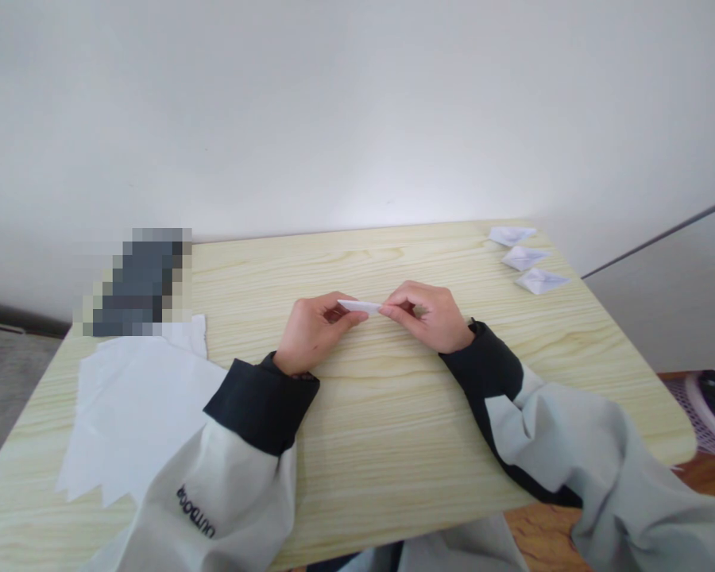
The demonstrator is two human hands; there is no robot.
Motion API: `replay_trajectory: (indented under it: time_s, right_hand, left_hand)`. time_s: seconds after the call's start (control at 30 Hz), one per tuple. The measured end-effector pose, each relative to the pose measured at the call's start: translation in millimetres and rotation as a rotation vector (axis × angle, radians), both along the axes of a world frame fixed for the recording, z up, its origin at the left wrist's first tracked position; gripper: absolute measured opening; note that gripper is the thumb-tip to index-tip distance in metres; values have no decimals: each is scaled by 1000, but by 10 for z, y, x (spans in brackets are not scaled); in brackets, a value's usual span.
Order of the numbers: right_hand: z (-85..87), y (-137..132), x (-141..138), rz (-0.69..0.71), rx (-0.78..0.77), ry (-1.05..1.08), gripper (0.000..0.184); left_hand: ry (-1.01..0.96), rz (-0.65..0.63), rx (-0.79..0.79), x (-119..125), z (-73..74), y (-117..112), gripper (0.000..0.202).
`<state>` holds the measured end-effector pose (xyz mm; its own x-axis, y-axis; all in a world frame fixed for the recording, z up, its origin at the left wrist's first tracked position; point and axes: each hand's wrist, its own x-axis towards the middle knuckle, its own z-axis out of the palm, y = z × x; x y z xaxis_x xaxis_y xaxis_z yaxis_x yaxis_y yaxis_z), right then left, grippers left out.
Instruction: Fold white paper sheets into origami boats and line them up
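A small folded piece of white paper (362,306) is held level just above the middle of the table. My left hand (315,330) pinches its left end between thumb and fingers. At the other end, the thumb and fingertips of my right hand (426,314) close on its tip. The paper looks narrow and flat from here; its far side is hidden. Three folded paper boats stand in a row at the far right corner: a back one (512,235), a middle one (525,257) and a front one (542,280).
Flat white paper sheets (137,405) lie at the left, partly under my left sleeve. Behind them is a dark, pixelated flat object (140,286). The wooden table (381,445) meets a white wall (345,111). A pink basket (706,413) stands on the floor at right.
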<state>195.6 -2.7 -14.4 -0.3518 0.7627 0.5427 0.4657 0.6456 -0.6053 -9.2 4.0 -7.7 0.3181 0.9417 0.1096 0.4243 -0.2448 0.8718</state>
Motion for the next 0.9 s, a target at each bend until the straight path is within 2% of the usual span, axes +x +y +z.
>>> replay_trajectory:
  time_s: [0.23, 0.4, 0.67, 0.77, 0.9]
  right_hand:
    - [8, 6, 4, -3, 29, 7, 17]
    - [1, 13, 20, -12, 50, -1, 16]
    - [10, -6, -13, -1, 74, -22, 17]
    - [10, -12, -20, -23, 103, -10, 15]
    - [-3, -15, -22, -91, 171, 28, 13]
  left_hand:
    - [-18, 6, 16, 14, 18, 2, 30]
    - [-113, 18, 13, 18, 5, 5, 34]
    - [-59, 86, 133, -13, 6, -9, 24]
    - [-122, 100, 80, 19, 9, -10, 24]
    - [-271, 87, -89, 67, 2, 0, 39]
